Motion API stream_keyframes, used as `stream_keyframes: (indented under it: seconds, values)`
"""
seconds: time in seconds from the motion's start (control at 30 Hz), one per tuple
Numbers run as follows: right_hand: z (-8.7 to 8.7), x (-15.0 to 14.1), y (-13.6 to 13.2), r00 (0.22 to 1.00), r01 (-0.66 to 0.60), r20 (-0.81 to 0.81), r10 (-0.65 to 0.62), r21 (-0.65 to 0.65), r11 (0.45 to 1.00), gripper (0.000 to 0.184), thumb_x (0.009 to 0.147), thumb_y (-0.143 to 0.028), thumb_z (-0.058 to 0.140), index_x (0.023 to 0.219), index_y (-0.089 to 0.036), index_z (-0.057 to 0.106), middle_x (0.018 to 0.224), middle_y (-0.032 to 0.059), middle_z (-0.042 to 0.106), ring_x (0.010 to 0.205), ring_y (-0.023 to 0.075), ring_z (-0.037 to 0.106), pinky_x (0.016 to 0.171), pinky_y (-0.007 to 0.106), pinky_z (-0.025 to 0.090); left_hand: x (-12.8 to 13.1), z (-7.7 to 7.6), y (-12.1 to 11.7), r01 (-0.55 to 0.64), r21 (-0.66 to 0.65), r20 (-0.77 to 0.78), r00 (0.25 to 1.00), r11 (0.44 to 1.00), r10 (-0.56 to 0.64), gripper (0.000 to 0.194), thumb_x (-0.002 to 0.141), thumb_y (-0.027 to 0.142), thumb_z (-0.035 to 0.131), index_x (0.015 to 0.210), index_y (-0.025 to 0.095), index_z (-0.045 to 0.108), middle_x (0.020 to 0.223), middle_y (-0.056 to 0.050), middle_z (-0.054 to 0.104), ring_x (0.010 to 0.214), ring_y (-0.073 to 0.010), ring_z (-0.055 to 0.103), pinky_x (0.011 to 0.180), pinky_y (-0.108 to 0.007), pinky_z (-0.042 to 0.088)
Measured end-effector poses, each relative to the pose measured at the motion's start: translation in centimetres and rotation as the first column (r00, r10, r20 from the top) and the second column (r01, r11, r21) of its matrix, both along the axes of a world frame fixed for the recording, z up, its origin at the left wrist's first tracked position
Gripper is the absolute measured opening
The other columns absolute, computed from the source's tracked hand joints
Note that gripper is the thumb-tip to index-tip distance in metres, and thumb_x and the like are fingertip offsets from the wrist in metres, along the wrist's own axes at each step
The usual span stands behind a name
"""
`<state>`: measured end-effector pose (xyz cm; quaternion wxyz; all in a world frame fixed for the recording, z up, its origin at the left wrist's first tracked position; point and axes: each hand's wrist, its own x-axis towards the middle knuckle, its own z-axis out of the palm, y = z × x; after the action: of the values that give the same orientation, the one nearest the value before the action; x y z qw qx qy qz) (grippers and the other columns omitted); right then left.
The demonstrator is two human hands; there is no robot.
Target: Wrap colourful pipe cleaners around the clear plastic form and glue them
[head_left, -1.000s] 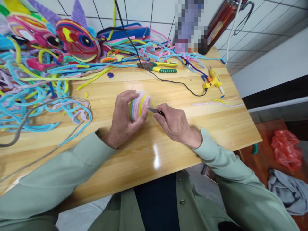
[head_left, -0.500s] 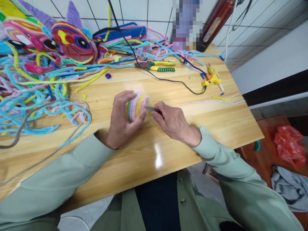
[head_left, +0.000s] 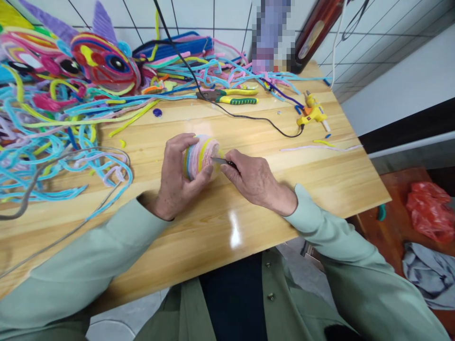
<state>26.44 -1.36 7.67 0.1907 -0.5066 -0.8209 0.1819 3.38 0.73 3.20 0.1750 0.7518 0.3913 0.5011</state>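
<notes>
Wrapped around a round roll of striped pipe cleaners (head_left: 202, 154) is my left hand (head_left: 179, 177), its thumb along the near side. Pink, yellow, white and blue bands run around the roll. In my right hand (head_left: 250, 177) I pinch a small pointed blade with a dark handle (head_left: 223, 162). The blade's tip meets the pale pink end of the roll; I cannot tell whether it goes in. Both hands are just above the wooden table (head_left: 206, 232).
Loose pipe cleaners (head_left: 71, 142) heap on the left, beside a colourful fish-like figure (head_left: 104, 64). Pliers (head_left: 231, 96) lie behind my hands. A yellow glue gun (head_left: 313, 113) stands at the right, its black cord (head_left: 249, 117) crossing the table. A red bag (head_left: 430, 208) lies lower right.
Both hands keep their grips, and the blade's tip stays at the roll's pink end. The view has shifted slightly; little else differs.
</notes>
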Motion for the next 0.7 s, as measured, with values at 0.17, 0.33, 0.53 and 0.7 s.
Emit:
stream_keyframes:
  seconds: [0.17, 0.33, 0.53, 0.7]
  values:
    - [0.37, -0.14, -0.03, 1.000, 0.006, -0.024, -0.007, -0.039, 0.999, 0.041, 0.119, -0.053, 0.036, 0.107, -0.023, 0.061, 0.089, 0.0022, 0.068, 0.073, 0.0176, 0.053, 0.067, 0.033, 0.026, -0.14, 0.11, 0.00, 0.012, -0.003, -0.008, 1.000, 1.000, -0.012, 0.046, 0.109, 0.060, 0.065, 0.152, 0.045, 0.055, 0.143, -0.010, 0.065, 0.144, -0.0360, 0.063, 0.123, -0.069, 0.057]
    - [0.24, -0.05, -0.01, 0.999, 0.006, -0.049, -0.008, -0.044, 0.999, 0.040, 0.119, -0.054, 0.038, 0.107, -0.023, 0.061, 0.090, 0.0020, 0.069, 0.073, 0.0174, 0.053, 0.067, 0.033, 0.026, 0.04, -0.18, 0.33, -0.027, 0.012, -0.015, 1.000, 1.000, 0.027, 0.045, 0.107, 0.059, 0.067, 0.147, 0.041, 0.057, 0.140, -0.009, 0.067, 0.140, -0.0371, 0.066, 0.119, -0.071, 0.059]
    - [0.09, 0.00, -0.07, 0.998, 0.008, -0.064, -0.011, -0.035, 0.999, 0.041, 0.118, -0.055, 0.038, 0.107, -0.023, 0.061, 0.090, 0.0021, 0.070, 0.073, 0.0175, 0.054, 0.067, 0.032, 0.027, 0.02, -0.19, 0.57, -0.062, 0.025, -0.034, 0.997, 0.998, 0.063, 0.042, 0.106, 0.058, 0.067, 0.141, 0.036, 0.058, 0.136, -0.009, 0.070, 0.134, -0.0368, 0.070, 0.114, -0.071, 0.062]
    - [0.00, -0.02, -0.08, 0.996, 0.014, -0.089, -0.014, -0.002, 1.000, 0.045, 0.118, -0.059, 0.037, 0.108, -0.023, 0.060, 0.089, 0.0019, 0.069, 0.073, 0.0171, 0.054, 0.067, 0.032, 0.028, -0.02, -0.29, 0.57, -0.084, 0.005, -0.036, 0.996, 0.996, 0.084, 0.043, 0.105, 0.059, 0.068, 0.139, 0.035, 0.058, 0.136, -0.009, 0.070, 0.135, -0.0372, 0.071, 0.114, -0.071, 0.061]
